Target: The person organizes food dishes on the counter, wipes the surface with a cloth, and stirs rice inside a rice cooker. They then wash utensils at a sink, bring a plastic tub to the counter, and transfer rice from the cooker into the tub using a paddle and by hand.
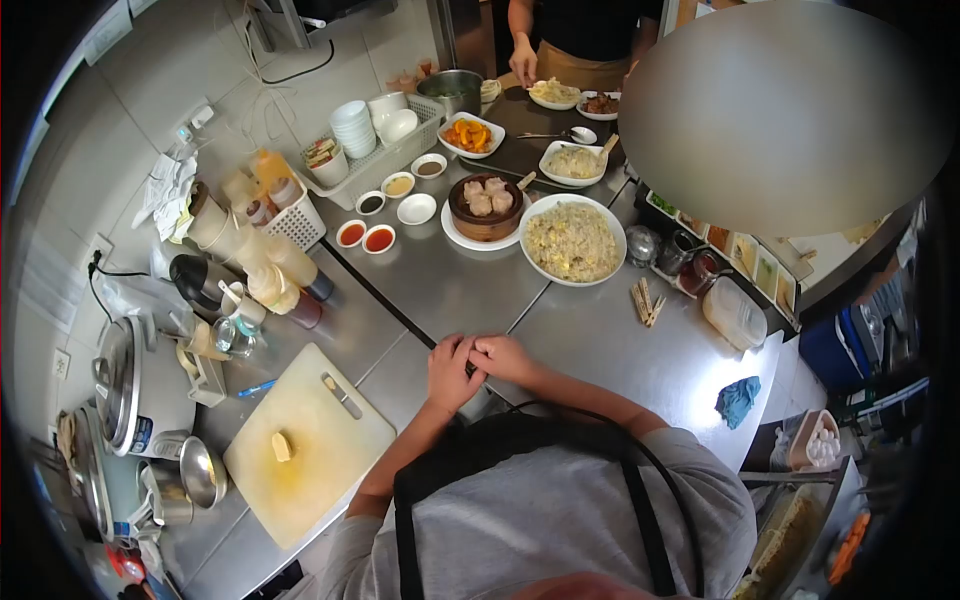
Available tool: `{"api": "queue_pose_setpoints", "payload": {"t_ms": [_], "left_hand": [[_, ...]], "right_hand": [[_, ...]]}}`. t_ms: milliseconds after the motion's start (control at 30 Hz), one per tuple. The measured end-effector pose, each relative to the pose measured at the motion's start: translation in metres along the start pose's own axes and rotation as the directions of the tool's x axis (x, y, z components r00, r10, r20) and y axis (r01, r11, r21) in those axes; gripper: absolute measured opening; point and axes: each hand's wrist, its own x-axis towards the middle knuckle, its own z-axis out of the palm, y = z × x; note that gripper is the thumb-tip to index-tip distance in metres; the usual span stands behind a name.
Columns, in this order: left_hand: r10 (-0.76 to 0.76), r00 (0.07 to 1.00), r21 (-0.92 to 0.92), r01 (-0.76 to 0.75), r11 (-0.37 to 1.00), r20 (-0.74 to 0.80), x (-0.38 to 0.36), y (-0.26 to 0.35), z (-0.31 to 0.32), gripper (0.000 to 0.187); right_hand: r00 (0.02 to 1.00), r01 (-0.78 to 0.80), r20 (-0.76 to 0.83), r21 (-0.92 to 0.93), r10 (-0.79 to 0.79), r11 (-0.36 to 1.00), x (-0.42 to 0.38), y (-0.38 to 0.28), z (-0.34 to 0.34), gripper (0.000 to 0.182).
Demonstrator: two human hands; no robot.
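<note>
Over the worktop (440, 290), the left hand (453, 375) and right hand (503, 358) form one pressed-together grip. Ahead, the round rice plate (574, 282) lies nearer the right hand

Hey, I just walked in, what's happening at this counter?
The camera wearer's left hand and right hand are together at the near side of the steel counter; anything between them is hidden. Ahead sit fried rice and a bamboo steamer of dumplings, with sauce dishes to the steamer's left. Across the counter, a co-worker's hand is at a white dish of food. A yellowish piece lies on the cutting board.
</note>
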Motion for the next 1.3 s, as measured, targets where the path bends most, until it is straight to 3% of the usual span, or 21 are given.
{"api": "queue_pose_setpoints", "payload": {"t_ms": [100,267,367,700,800,833,867,967,1300], "left_hand": [[0.032,0.999,-0.006,-0.033,0.999,-0.031,-0.001,-0.003,0.002,0.037],[0.121,0.988,0.004,-0.121,0.993,-0.093,-0.002,-0.006,0.003,0.022],[0.116,0.992,-0.010,-0.116,0.993,-0.051,-0.004,-0.011,0.007,0.018],[0.107,0.993,-0.034,-0.109,0.994,-0.047,-0.004,-0.008,0.007,0.017],[0.103,0.995,-0.025,-0.103,0.994,0.018,-0.008,-0.011,0.012,0.017],[0.082,0.995,0.007,-0.082,0.997,0.060,-0.007,-0.015,0.012,0.018],[0.111,0.994,-0.023,-0.112,0.993,-0.015,-0.008,-0.016,0.013,0.018],[0.096,0.994,-0.047,-0.098,0.994,-0.047,-0.006,-0.009,0.005,0.015],[0.049,0.998,-0.059,-0.046,0.997,0.046,-0.007,-0.009,-0.001,0.018]], "right_hand": [[0.996,0.062,-0.062,0.092,-0.057,0.994,0.000,0.004,0.005,0.020],[0.998,0.036,-0.056,0.060,-0.033,0.998,-0.003,0.003,0.005,0.020],[0.998,0.046,-0.037,0.059,-0.043,0.997,-0.003,0.003,0.004,0.021],[0.998,0.051,-0.044,0.055,-0.049,0.997,-0.005,0.003,0.004,0.019],[0.983,0.151,-0.112,0.046,-0.145,0.987,-0.005,0.010,0.009,0.021],[0.993,0.106,-0.052,0.018,-0.105,0.994,-0.002,0.002,0.003,0.021],[0.996,0.084,0.009,-0.014,-0.084,0.996,-0.004,-0.005,-0.003,0.022],[0.985,0.164,-0.068,0.042,-0.161,0.986,-0.005,0.006,0.005,0.024],[0.987,0.154,-0.048,0.052,-0.152,0.987,-0.003,0.002,0.003,0.019]]}}
